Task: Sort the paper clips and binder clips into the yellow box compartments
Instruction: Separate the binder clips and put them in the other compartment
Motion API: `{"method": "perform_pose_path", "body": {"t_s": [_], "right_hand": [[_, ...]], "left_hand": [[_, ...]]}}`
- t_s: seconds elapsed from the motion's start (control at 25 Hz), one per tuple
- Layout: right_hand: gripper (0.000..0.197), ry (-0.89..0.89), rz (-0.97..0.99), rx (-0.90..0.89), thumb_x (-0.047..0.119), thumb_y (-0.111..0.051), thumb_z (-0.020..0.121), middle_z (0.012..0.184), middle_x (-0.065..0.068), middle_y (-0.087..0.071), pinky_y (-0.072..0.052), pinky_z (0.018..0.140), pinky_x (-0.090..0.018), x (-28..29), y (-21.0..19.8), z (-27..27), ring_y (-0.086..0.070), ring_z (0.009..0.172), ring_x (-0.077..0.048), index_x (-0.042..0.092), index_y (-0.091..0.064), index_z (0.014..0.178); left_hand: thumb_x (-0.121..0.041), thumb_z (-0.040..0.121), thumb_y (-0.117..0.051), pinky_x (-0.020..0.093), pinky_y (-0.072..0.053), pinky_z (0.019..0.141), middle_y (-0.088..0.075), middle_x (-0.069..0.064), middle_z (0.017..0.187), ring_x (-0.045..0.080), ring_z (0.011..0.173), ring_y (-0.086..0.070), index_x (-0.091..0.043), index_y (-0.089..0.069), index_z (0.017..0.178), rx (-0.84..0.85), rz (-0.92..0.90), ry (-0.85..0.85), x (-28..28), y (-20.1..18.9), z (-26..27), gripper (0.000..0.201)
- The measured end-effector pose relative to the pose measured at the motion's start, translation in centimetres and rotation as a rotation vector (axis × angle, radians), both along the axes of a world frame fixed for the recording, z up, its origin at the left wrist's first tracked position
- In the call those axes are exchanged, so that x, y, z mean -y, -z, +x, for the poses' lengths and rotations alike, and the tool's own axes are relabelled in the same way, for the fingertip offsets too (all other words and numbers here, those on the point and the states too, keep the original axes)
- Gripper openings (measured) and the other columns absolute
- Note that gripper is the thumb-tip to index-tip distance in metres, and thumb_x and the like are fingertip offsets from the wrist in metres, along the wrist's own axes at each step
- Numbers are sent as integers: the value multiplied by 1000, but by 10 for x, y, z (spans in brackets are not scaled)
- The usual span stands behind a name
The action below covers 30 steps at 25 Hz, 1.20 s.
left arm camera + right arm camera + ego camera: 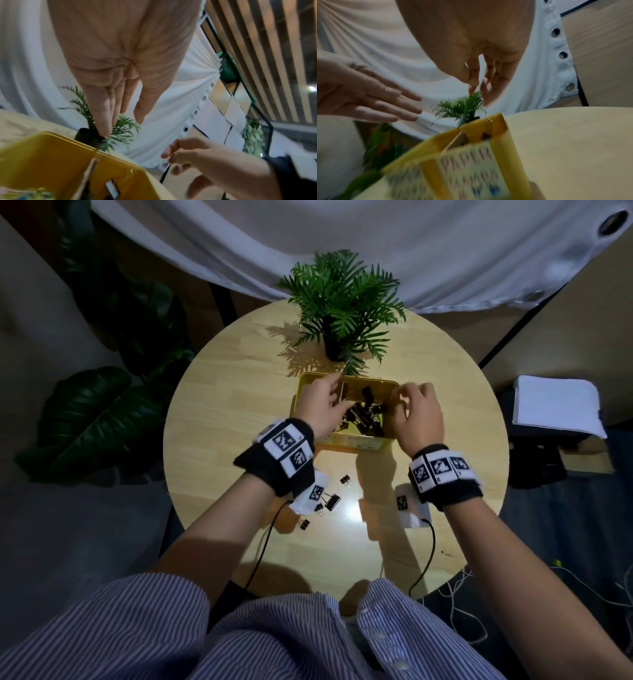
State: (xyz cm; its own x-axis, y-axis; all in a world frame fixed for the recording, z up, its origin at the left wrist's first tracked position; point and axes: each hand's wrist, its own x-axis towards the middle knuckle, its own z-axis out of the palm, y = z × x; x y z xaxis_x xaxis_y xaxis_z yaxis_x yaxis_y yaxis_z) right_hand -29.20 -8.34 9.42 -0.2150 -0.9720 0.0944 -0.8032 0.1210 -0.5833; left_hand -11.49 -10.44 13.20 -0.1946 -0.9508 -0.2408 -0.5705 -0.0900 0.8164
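The yellow box [346, 441] stands mid-table, with several black binder clips [363, 414] piled in its middle part. A cardboard divider [89, 174] splits the box [51, 148], and blurred coloured clips [25, 194] lie in the left compartment. My left hand [337, 392] hovers over the box's left side with its fingers straight and nothing in it. My right hand [399, 397] is above the box's right edge, thumb and forefinger tips drawn together. Whether anything is pinched there is too small to see. Loose binder clips [330, 501] lie on the table under my left wrist.
A potted fern [342, 313] stands just behind the box on the round wooden table [222, 405]. More small binder clips [346, 481] lie near the front. A white curtain hangs behind. Wrist-camera cables trail over the table's near edge.
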Motion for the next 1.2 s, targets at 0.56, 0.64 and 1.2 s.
{"method": "perform_pose_path", "body": {"t_s": [0.56, 0.64, 1.2], "right_hand": [[51, -397, 601, -152, 28, -78, 62, 108, -5, -38, -56, 70, -41, -73, 109, 73, -58, 78, -29, 18, -46, 100], [43, -399, 598, -178, 26, -76, 60, 102, -4, -40, -54, 64, -38, -74, 110, 68, -56, 71, -26, 17, -49, 92], [51, -153, -78, -129, 22, -79, 71, 122, -10, -42, -56, 74, -31, -12, 12, 14, -56, 91, -21, 14, -53, 113]], "left_hand": [[-27, 79, -77, 33, -46, 70, -46, 5, 118, 27, 88, -60, -18, -49, 114, 568, 140, 288, -104, 140, 64, 46], [-24, 84, -71, 35, -46, 71, -50, 7, 116, 30, 91, -60, -16, -51, 115, 601, 127, 306, -101, 141, 64, 38], [8, 80, -56, 39, -51, 74, -52, 11, 105, 33, 84, -61, -9, -69, 86, 576, 66, 233, -76, 144, 83, 22]]}}
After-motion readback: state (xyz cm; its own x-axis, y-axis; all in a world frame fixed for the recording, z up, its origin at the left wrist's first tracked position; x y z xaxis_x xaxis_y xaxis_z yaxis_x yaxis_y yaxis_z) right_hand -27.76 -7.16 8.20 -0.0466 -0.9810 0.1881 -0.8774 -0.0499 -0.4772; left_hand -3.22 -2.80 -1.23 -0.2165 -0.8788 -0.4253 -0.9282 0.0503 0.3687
